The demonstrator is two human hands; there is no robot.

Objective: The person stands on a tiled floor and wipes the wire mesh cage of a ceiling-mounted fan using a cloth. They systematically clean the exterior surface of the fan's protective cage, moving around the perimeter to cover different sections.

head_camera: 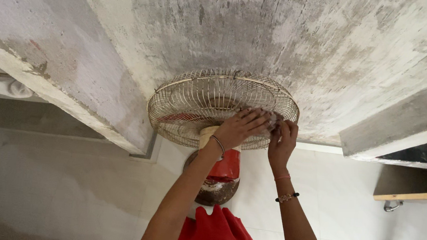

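The fan guard (210,101) sits wall-mounted at 12 o'clock. Left hand (241,128) lies flat, fingers spread on the wires; right hand (282,142) pinches something pale at 3 o'clock. Best steady the cage while working.

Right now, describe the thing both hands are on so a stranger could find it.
Find the rough grey ceiling; mounted close below it is a round fan. Both hands, left and right, touch its guard. Its dusty cream wire cage with a red motor housing sets it apart from the bare concrete beams.
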